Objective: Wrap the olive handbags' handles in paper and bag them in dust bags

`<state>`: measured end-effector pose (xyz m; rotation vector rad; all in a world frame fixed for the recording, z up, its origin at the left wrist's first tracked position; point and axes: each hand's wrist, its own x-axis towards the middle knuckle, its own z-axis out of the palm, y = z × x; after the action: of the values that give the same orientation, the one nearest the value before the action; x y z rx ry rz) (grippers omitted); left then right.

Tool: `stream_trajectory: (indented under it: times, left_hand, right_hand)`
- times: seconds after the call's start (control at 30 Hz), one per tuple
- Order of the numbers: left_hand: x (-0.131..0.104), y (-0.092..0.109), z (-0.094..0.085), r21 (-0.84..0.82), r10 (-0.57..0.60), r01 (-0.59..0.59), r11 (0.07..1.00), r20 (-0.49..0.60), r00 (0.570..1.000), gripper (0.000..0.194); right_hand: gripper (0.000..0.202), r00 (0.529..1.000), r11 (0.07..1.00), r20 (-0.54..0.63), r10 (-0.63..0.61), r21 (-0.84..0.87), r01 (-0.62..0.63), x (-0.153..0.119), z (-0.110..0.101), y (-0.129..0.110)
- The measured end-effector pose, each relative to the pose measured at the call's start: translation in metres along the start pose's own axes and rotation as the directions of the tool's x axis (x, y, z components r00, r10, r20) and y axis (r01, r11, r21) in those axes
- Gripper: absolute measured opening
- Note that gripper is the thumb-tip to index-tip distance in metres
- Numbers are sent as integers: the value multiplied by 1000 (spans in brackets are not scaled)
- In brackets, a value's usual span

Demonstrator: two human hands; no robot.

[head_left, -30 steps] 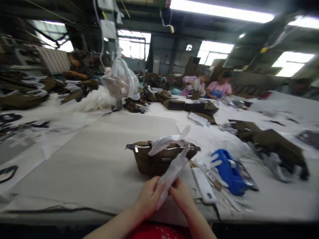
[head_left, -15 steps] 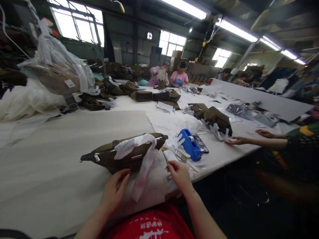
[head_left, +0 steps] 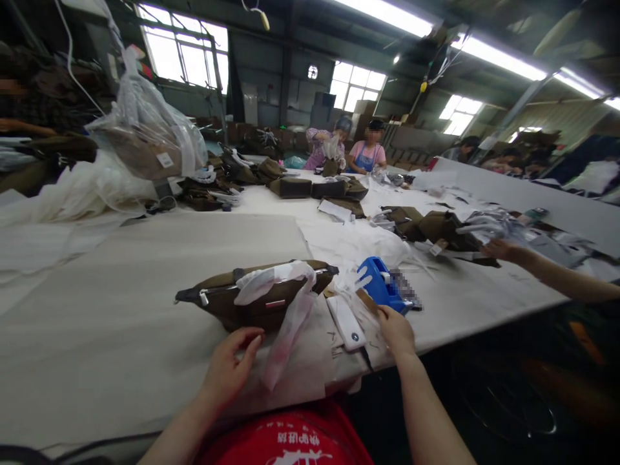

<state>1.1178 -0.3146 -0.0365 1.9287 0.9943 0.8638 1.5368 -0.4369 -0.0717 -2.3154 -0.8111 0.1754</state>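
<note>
An olive-brown waist bag (head_left: pixel 252 298) lies on the white table (head_left: pixel 121 310) in front of me, zipper up. A white plastic sleeve (head_left: pixel 290 316) is draped over it and hangs toward me. My left hand (head_left: pixel 230 368) rests open on the table just below the bag, fingers near the sleeve's lower end. My right hand (head_left: pixel 396 329) lies further right at the table edge, touching scraps beside a blue tool (head_left: pixel 380 287) and a white flat device (head_left: pixel 345 321). It holds nothing that I can see.
Another person's arm (head_left: pixel 547 271) reaches onto the table from the right toward olive bags (head_left: pixel 436 227). Two seated workers (head_left: pixel 356 152) are at the far end. A clear plastic bag (head_left: pixel 145 132) hangs at the left. Piles of olive bags (head_left: pixel 310 187) lie across the middle.
Both hands let go of the white sleeve, which now lies over the bag. My right hand moved right to the scraps by the blue tool. The view swung right.
</note>
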Motion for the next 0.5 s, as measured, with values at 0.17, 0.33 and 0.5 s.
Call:
stream_trajectory:
  times: [0.17, 0.33, 0.5]
  left_hand:
    - [1, 9, -1, -23, 23, -24, 999, -12, 1000, 24]
    - [-1, 43, 0, -86, 122, -118, 989, 55, 991, 21]
    - [-4, 82, 2, -225, 263, -221, 949, 175, 949, 42]
  right_hand:
    - [43, 999, 951, -13, 51, 305, -44, -5, -23, -6]
    - [52, 996, 782, 84, 5, 621, -56, -51, -40, -60]
    - [41, 862, 685, 449, -235, 706, -181, -124, -38, -126]
